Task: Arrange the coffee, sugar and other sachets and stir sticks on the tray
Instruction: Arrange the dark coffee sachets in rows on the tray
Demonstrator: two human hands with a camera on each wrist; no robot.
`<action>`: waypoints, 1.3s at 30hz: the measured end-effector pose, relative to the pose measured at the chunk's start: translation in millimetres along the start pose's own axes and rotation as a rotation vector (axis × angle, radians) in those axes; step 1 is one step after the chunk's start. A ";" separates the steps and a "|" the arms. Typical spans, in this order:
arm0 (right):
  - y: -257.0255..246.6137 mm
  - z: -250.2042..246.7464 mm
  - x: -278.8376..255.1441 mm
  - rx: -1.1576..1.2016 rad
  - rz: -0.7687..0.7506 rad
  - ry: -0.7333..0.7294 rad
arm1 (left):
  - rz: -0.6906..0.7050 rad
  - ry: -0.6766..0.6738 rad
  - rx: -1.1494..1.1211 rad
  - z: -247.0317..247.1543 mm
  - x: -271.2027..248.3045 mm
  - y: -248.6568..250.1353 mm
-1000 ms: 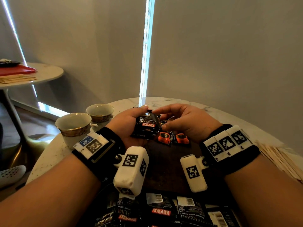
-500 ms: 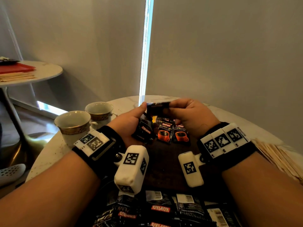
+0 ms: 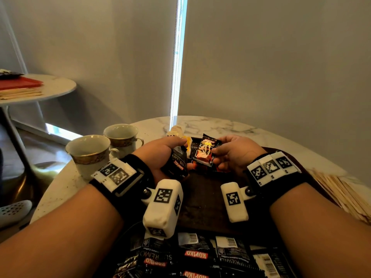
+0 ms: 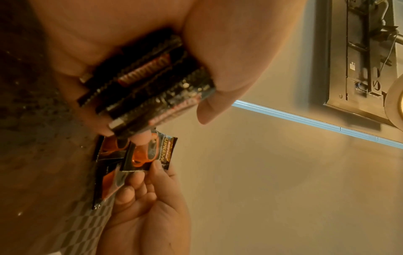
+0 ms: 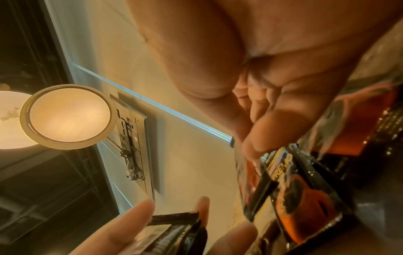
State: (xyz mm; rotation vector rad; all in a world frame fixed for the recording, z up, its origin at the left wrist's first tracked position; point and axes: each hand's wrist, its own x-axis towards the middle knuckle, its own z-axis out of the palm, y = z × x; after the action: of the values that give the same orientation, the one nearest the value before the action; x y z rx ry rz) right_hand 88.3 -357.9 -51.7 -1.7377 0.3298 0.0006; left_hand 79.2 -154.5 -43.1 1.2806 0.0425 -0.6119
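Our left hand grips a stack of coffee sachets edge-on above the far left of the dark tray, while our right hand pinches a single sachet just beside it. More sachets crowd the near edge; stir sticks lie off the tray's right rim, and two cups stand left.

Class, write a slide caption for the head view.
Left hand grips a sachet stack; right hand holds one coffee sachet above the tray.

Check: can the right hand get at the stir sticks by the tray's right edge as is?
Probably not yet. The right hand pinches a Kopiko sachet above the tray, so its fingers are taken. The stir sticks lie uncovered beside that forearm; the path looks free once it sets the sachet down.
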 end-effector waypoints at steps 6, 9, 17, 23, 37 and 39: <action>0.9 2.9 -2.0 -0.048 0.046 -0.020 | -0.018 -0.011 0.046 0.7 1.6 -1.8; 1.2 2.4 -2.1 -0.073 0.065 -0.028 | -0.024 -0.016 0.068 2.1 1.5 -2.3; -0.6 2.8 -3.9 -0.118 0.092 -0.057 | -0.036 -0.034 0.168 -0.9 5.3 -1.8; -5.2 4.5 -7.4 -0.122 0.109 -0.058 | -0.035 -0.026 0.185 -1.9 7.1 -2.4; -9.2 7.6 -10.2 -0.144 0.085 -0.030 | -0.041 -0.048 0.202 -4.2 11.2 -3.3; -9.2 7.8 -9.7 -0.133 0.065 -0.014 | -0.037 -0.054 0.195 -3.3 9.9 -3.3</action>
State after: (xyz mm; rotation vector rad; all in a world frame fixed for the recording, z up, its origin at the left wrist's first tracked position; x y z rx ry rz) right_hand 82.4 -346.8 -42.7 -1.8572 0.3836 0.0834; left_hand 87.0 -156.0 -50.6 1.4537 -0.0386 -0.6953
